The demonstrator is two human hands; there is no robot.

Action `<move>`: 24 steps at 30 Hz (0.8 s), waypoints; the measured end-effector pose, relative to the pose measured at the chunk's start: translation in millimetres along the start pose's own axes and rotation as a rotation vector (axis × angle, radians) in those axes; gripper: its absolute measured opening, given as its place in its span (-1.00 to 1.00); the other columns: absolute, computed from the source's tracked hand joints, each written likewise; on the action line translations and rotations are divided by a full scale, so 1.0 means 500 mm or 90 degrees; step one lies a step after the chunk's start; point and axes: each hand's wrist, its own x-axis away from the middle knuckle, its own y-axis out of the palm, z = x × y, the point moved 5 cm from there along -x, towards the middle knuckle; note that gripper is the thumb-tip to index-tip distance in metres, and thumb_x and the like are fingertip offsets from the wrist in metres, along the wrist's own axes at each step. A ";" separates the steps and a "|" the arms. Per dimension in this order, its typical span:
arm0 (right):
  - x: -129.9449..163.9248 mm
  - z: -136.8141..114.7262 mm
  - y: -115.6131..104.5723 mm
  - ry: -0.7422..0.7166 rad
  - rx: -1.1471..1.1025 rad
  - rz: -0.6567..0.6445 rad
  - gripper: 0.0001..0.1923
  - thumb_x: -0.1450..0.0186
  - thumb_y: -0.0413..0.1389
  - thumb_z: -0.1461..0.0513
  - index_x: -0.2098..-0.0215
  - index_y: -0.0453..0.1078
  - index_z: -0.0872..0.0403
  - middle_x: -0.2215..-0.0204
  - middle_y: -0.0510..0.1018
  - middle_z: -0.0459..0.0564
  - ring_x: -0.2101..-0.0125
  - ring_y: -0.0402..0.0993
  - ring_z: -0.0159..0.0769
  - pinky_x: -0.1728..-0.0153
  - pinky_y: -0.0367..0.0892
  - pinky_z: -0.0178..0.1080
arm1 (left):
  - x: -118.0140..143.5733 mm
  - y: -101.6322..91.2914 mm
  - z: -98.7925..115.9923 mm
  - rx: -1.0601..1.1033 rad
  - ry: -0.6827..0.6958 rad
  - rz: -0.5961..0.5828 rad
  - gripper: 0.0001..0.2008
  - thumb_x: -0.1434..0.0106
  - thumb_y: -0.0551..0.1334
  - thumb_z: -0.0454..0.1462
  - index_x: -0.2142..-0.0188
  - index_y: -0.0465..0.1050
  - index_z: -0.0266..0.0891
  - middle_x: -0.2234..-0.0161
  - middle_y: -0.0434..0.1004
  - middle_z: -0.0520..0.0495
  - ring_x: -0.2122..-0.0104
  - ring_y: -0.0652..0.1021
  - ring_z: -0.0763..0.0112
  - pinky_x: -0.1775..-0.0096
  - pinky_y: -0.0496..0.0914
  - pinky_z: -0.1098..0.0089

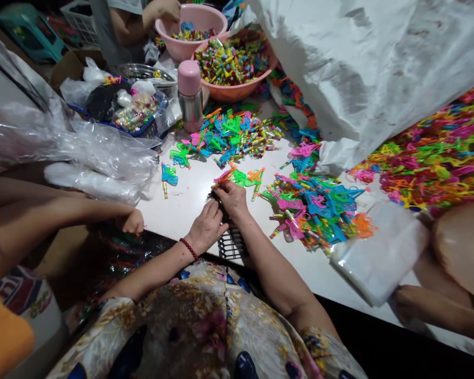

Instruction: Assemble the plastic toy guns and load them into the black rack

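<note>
We see left hand (206, 227) and right hand (231, 199) curled together, fingers pinching a small pink toy (224, 177) over a dark comb-like rack (231, 243) at the table (189, 202) edge.

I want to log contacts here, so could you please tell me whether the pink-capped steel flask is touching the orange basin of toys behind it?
Cannot tell. In the head view the flask overlaps the basin's rim, hiding any gap or contact.
</note>
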 end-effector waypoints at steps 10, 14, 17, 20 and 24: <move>-0.011 0.028 -0.010 0.064 -0.090 -0.035 -0.71 -0.13 0.24 0.00 0.44 0.52 0.08 0.50 0.60 -0.03 0.43 0.49 -0.25 0.33 0.39 -0.22 | -0.003 -0.002 0.004 -0.009 -0.003 0.003 -0.48 -0.37 0.19 -0.07 -0.14 0.35 -0.44 -0.15 0.39 -0.49 -0.25 0.35 -0.10 -0.25 0.32 -0.08; -0.017 0.046 -0.005 0.128 -0.209 -0.024 -0.61 -0.04 0.31 -0.05 0.40 0.50 0.10 0.50 0.59 -0.04 0.45 0.49 -0.28 0.33 0.44 -0.21 | -0.004 0.003 0.003 0.002 -0.007 -0.003 -0.42 -0.37 0.18 -0.03 -0.19 0.30 -0.44 -0.15 0.39 -0.50 -0.26 0.34 -0.11 -0.25 0.31 -0.09; -0.020 0.053 -0.003 0.169 -0.310 -0.021 -0.57 0.00 0.35 -0.06 0.38 0.46 0.08 0.49 0.57 -0.06 0.45 0.50 -0.30 0.30 0.48 -0.19 | -0.004 0.003 0.003 0.000 -0.010 -0.009 -0.44 -0.37 0.18 -0.05 -0.19 0.30 -0.43 -0.16 0.39 -0.48 -0.26 0.34 -0.10 -0.26 0.30 -0.09; -0.020 0.054 -0.013 0.176 -0.362 -0.024 -0.59 0.00 0.36 -0.05 0.37 0.45 0.06 0.46 0.55 -0.07 0.43 0.50 -0.32 0.25 0.49 -0.18 | -0.003 -0.002 0.002 0.015 -0.014 -0.006 -0.47 -0.37 0.18 -0.05 -0.16 0.31 -0.39 -0.15 0.39 -0.46 -0.26 0.34 -0.06 -0.26 0.29 -0.05; -0.001 0.058 -0.051 0.131 -0.319 0.066 -0.58 -0.05 0.33 -0.04 0.30 0.46 0.07 0.39 0.57 -0.06 0.37 0.50 -0.30 0.19 0.46 -0.17 | 0.001 -0.026 -0.018 -0.019 -0.182 0.079 -0.33 -0.25 0.28 0.07 -0.15 0.27 -0.36 -0.26 0.20 -0.51 -0.26 0.27 -0.19 -0.19 0.29 -0.17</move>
